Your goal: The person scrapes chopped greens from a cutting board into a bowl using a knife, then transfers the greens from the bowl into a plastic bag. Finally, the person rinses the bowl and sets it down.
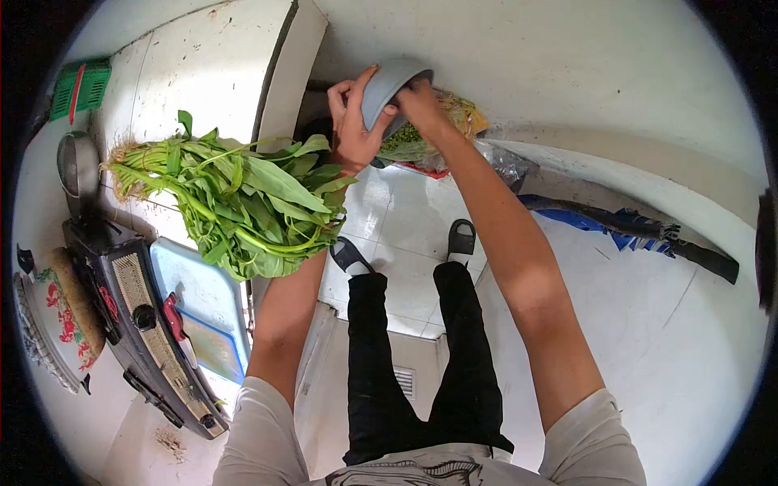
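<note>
My left hand (353, 121) is closed round the outside of a grey bowl (392, 77), which is tilted on its side with its mouth toward the right. My right hand (420, 105) reaches into the mouth of that bowl, and its fingertips are hidden by the rim and shadow. Below and behind the bowl lies a clear bag of greens (409, 144) with yellowish stems, partly covered by my right forearm. A large bunch of leafy greens with roots (235, 190) rests on the counter beside my left forearm, overlapping it in view.
On the left stand a gas stove (134, 316), a floral pot (61, 312), a light-blue tray (190, 267) with a red-handled knife (175, 320), a strainer (74, 166) and a green basket (96, 85). A folded blue umbrella (608, 223) lies at the right wall.
</note>
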A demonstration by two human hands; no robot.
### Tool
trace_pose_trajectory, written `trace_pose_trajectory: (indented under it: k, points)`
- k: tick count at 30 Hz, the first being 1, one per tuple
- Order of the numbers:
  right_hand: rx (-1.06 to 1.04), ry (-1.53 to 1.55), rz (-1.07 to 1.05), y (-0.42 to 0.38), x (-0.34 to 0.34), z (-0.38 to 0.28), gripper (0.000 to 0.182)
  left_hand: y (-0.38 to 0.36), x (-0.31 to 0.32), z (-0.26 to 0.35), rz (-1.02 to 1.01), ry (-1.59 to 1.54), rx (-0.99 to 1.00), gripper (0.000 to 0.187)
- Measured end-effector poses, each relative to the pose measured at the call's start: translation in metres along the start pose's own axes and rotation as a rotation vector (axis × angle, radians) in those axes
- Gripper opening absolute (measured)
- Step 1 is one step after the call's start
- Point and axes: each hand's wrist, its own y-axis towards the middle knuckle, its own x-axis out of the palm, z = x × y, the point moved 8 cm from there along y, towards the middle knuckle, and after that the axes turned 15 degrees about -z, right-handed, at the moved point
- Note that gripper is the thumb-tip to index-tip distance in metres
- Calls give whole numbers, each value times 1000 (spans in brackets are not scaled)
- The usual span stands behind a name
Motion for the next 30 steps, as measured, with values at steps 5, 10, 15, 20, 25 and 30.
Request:
trace_pose_trajectory:
  k: [5,10,15,20,25,30]
  points:
    - [267,-632,-435,6,17,54,40,-6,2,-6,16,79,-39,68]
    - [87,-476,36,-3,-18,8,38,-9,2,-11,12,110,-78,68]
    - [56,-797,-13,-7,-2,-2,33,-5,12,-7,10,84,-127,69]
    - [338,-168,14,-4,-7,36,30,-7,17,-10,11,154,-174,69]
    - [-288,-794,297,-4,-8,-17,34,-6,15,-8,40,73,-145,72]
    - [362,-82,-34,-6,-8,26,43,-4,14,0,35,148,-148,73]
